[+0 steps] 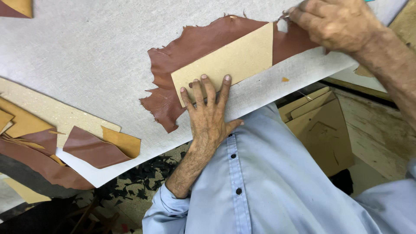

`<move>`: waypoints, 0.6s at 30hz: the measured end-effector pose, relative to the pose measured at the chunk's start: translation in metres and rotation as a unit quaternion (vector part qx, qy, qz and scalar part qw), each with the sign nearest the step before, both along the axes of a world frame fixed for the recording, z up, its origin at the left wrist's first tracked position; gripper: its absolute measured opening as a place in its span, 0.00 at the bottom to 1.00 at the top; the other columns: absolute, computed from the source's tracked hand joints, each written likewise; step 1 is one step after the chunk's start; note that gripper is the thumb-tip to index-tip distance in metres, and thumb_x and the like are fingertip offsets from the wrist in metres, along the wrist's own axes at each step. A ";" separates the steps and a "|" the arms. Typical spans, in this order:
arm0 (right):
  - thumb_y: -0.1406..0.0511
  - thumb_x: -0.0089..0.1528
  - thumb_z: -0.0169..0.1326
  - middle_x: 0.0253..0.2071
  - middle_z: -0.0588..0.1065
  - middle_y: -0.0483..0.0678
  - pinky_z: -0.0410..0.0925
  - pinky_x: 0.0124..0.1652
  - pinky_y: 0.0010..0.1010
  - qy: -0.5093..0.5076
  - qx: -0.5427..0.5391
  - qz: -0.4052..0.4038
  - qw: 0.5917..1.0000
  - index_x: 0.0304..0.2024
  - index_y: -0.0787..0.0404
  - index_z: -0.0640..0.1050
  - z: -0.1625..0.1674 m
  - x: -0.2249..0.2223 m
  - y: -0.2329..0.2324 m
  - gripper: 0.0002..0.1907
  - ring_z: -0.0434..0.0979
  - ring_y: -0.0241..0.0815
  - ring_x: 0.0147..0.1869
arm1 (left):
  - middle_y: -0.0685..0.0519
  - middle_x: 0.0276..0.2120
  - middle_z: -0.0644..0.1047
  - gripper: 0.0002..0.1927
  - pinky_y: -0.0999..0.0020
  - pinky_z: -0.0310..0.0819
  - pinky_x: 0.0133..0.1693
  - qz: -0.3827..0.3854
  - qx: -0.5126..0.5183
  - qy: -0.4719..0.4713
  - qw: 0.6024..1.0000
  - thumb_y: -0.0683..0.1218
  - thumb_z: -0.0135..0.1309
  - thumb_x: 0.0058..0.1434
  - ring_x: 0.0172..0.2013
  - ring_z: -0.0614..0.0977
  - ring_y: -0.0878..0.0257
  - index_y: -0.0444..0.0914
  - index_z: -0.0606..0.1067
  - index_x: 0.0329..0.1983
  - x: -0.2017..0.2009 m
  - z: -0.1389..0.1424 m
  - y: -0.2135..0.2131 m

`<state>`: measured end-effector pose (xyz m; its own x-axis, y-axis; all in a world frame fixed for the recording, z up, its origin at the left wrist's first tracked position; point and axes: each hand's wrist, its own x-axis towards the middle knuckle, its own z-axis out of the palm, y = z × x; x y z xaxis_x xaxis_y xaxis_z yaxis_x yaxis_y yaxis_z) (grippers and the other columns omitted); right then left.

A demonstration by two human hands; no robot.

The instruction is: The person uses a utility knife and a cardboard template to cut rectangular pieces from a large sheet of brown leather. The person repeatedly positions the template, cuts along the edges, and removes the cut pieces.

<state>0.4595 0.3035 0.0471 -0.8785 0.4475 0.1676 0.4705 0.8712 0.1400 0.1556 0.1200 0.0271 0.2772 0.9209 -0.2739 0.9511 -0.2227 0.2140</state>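
Head view, looking down at a grey-white cutting board (86, 56).

Leather piece (190, 52): reddish-brown, ragged edges, lies flat on the board near its front edge. A tan cardboard template (229, 60), roughly a long 4-sided shape, sits on top of the leather, tilted, its right end higher in frame.

Left hand (208, 112): flat, palm down, fingers spread moderately and straight, tips pressing on the lower left edge of the template. It grips nothing; it only presses.

Right hand (338, 24): at the upper right corner of the template, fingers curled tight around a thin metal tool (286, 15), only the tip visible. The tip meets the leather just beside the template's corner. Kind of tool: cannot tell.

Surroundings: loose leather offcut (93, 149) with a tan scrap (123, 141) touching it, at the board's left front corner. More brown and tan pieces (26, 143) stacked further left. Cardboard sheets (320, 125) under the bench, right. Light blue shirt (260, 182) fills the lower frame.
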 end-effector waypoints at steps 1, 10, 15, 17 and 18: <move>0.74 0.64 0.60 0.39 0.80 0.44 0.74 0.40 0.26 0.003 -0.004 -0.012 1.000 0.47 0.63 0.82 0.005 0.010 -0.002 0.09 0.80 0.36 0.40 | 0.32 0.67 0.55 0.73 0.18 0.42 0.65 -0.001 0.004 0.002 1.000 0.80 0.65 0.33 0.68 0.55 0.31 0.49 0.48 0.78 0.002 0.002 0.001; 0.74 0.74 0.60 0.50 0.80 0.54 0.76 0.47 0.33 0.345 -0.203 -0.262 0.878 0.59 0.64 0.78 -0.005 -0.077 -0.134 0.11 0.83 0.45 0.51 | 0.34 0.54 0.74 0.35 0.47 0.80 0.41 -0.034 -0.076 -0.147 0.986 0.49 0.58 0.70 0.48 0.79 0.46 0.35 0.63 0.77 -0.044 0.019 0.067; 0.74 0.66 0.60 0.44 0.79 0.58 0.76 0.44 0.39 0.385 -0.348 -0.269 0.811 0.54 0.70 0.77 -0.014 -0.214 -0.180 0.13 0.83 0.52 0.45 | 0.40 0.47 0.78 0.24 0.50 0.79 0.35 -0.232 0.256 -0.069 0.936 0.44 0.61 0.57 0.44 0.81 0.47 0.48 0.76 0.59 -0.048 -0.018 0.151; 0.75 0.67 0.59 0.45 0.78 0.62 0.77 0.44 0.41 0.379 -0.323 -0.285 0.819 0.52 0.72 0.77 -0.016 -0.249 -0.173 0.12 0.82 0.57 0.47 | 0.39 0.47 0.78 0.25 0.49 0.78 0.35 -0.268 0.162 -0.052 0.948 0.44 0.61 0.56 0.45 0.80 0.46 0.47 0.76 0.58 -0.046 -0.034 0.161; 0.75 0.67 0.59 0.46 0.77 0.64 0.77 0.45 0.42 0.376 -0.312 -0.292 0.822 0.51 0.73 0.77 -0.018 -0.262 -0.168 0.11 0.82 0.59 0.48 | 0.39 0.48 0.77 0.25 0.49 0.78 0.36 -0.275 0.135 -0.055 0.950 0.44 0.61 0.55 0.45 0.80 0.46 0.47 0.76 0.58 -0.047 -0.040 0.163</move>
<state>0.1974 0.1351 0.0289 -0.2363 0.9612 0.1424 0.5842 0.2577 -0.7696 0.1084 0.2832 -0.0126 0.7503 0.6610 0.0094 0.6503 -0.7405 0.1692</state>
